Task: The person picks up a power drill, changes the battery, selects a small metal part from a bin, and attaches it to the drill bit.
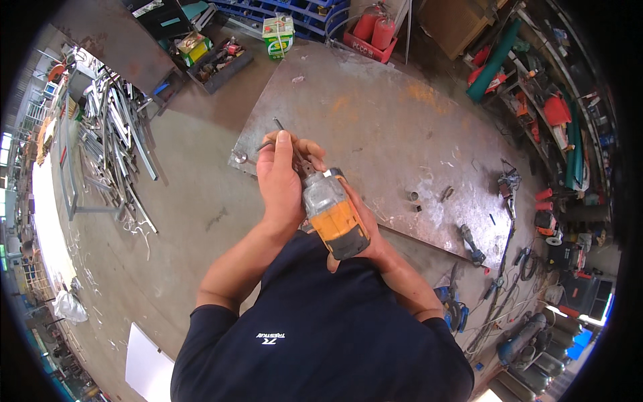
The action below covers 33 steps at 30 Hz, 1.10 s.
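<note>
Big rusty steel plate [402, 127] fills the upper middle of the frame, lying flat on the concrete floor [181, 221], with a messy pile of metal offcuts [114, 141] over at the left edge. Two red fire extinguishers [374, 23] sit at the top, and a shelf of tools and cables [556, 134] runs down the right side.

Dead centre is the orange and grey power drill [333, 211], held close in front of the chest, pointing away toward the upper left. The right hand [365, 231] is wrapped around the underside of the drill body, mostly hidden behind it. The left hand [281, 177] is clamped up at the chuck end, thumb stretched along a thin dark bit [284, 132] that pokes out past the fingertips. A small ring-shaped bit of hardware [240, 158] lies on the plate just left of that hand.

My take: it looks like seating the bit. Keep it straight and centred in the chuck, push it fully home, keep the trigger finger off, then tighten hard so it doesn't wobble.
</note>
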{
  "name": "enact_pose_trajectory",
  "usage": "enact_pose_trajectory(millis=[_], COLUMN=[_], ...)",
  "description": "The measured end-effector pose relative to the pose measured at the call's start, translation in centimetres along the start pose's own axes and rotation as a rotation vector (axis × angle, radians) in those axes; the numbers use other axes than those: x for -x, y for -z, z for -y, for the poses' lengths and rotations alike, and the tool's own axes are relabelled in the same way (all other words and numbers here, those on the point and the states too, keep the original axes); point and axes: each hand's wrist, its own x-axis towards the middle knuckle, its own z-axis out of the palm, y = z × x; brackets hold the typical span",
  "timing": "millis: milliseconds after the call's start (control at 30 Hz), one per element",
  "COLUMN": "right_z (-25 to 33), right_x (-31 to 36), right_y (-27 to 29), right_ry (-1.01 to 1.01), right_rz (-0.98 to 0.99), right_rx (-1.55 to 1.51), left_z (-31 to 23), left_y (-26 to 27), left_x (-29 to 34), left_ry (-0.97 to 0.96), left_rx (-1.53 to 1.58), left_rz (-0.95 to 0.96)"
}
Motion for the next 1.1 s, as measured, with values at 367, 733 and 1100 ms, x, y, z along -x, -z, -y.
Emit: enact_pose_trajectory(millis=[367, 733, 1100], right_z=[-1.0, -0.2, -0.7], right_x=[3.2, -1.3, -9.1], right_y=[-1.3, 5.3, 0.0], right_ry=[-0.567, -0.12, -0.377], right_rz=[-0.104, 0.298, 0.961], right_rx=[-0.245, -0.047, -0.174], left_z=[-0.2, -7.5, -11.4], left_y=[2.7, 6.8, 9.6], left_x=[1.3, 2.8, 14.2], left_ry=[0.228, -0.176, -0.24], left_rx=[-0.169, -0.792, -1.182], left_rz=[0.213, 0.29, -0.119])
